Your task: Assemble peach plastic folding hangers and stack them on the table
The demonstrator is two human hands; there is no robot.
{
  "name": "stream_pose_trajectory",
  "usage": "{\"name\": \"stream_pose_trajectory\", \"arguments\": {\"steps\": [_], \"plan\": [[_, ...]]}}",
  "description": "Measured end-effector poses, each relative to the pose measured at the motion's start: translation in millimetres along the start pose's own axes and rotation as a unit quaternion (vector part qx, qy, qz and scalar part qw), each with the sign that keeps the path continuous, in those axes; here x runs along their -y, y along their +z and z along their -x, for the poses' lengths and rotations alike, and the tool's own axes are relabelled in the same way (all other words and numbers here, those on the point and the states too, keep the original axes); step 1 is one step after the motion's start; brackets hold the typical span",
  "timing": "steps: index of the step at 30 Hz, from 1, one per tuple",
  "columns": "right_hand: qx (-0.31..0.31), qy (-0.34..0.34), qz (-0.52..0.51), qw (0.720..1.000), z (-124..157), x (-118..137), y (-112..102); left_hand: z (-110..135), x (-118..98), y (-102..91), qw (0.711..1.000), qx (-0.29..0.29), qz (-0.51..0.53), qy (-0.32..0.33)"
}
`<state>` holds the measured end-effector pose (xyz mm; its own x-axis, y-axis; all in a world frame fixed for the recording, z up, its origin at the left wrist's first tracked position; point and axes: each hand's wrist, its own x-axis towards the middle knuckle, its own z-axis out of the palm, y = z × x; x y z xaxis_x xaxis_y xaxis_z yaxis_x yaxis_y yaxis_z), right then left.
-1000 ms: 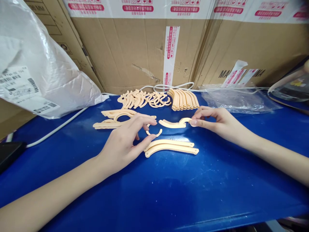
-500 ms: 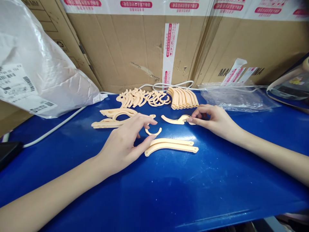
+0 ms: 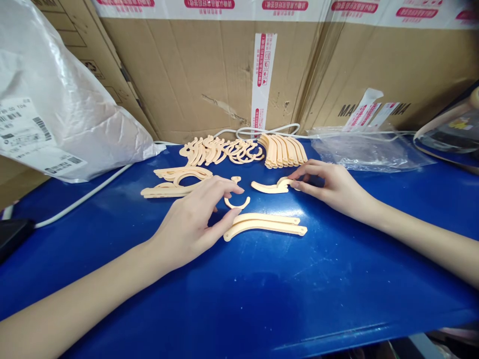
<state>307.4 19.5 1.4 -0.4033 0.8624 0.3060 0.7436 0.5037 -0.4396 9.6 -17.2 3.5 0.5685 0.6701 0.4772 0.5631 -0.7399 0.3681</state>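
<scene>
My right hand (image 3: pixel 325 184) pinches the right end of a short, wavy cream plastic piece (image 3: pixel 266 188) at the table's middle. Its fingers cover that end. My left hand (image 3: pixel 200 214) arches over the table, thumb and fingers apart, nothing between them. Just beyond its fingertips lies a cream plastic hook (image 3: pixel 239 204), partly hidden by the hand. Below the hook, two long curved cream plastic arms (image 3: pixel 267 227) lie side by side, their left ends by my left thumb. Behind my left hand rest several joined cream pieces (image 3: pixel 168 192), resembling folded hangers.
At the back lie a pile of small wavy pieces (image 3: pixel 204 151), a heap of hooks (image 3: pixel 243 152) and a row of curved arms (image 3: pixel 284 150). A clear plastic bag (image 3: pixel 366 152) sits right, a silvery parcel (image 3: pixel 86 109) left. Cardboard boxes (image 3: pixel 209 75) and a white cable (image 3: pixel 86 197) border the blue table (image 3: pixel 239 299).
My right hand's fingertips have shifted slightly left along the wavy piece, which has turned a little. My left hand stays almost where it was.
</scene>
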Motion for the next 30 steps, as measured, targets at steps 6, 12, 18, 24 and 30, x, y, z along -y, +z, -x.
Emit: {"name": "stream_pose_trajectory", "arguments": {"steps": [6,12,18,24,30], "plan": [[-0.007,-0.021,-0.011,1.000,0.0,4.6,3.8,-1.6,0.5,-1.5,1.000,0.007,-0.023,0.014],[-0.017,-0.013,-0.027,0.999,-0.8,6.6,5.5,-1.7,-1.0,-2.6,0.999,0.024,-0.025,0.019],[-0.025,-0.002,-0.032,0.999,0.3,5.7,6.4,-2.1,-3.1,-3.3,0.999,0.024,-0.029,0.027],[-0.038,0.002,-0.028,0.999,1.5,7.0,4.8,-1.7,-2.4,-4.4,0.998,0.021,-0.046,0.042],[-0.048,-0.010,-0.028,0.998,2.6,9.5,3.0,-1.7,-3.6,-5.1,0.996,0.010,-0.074,0.048]]}}
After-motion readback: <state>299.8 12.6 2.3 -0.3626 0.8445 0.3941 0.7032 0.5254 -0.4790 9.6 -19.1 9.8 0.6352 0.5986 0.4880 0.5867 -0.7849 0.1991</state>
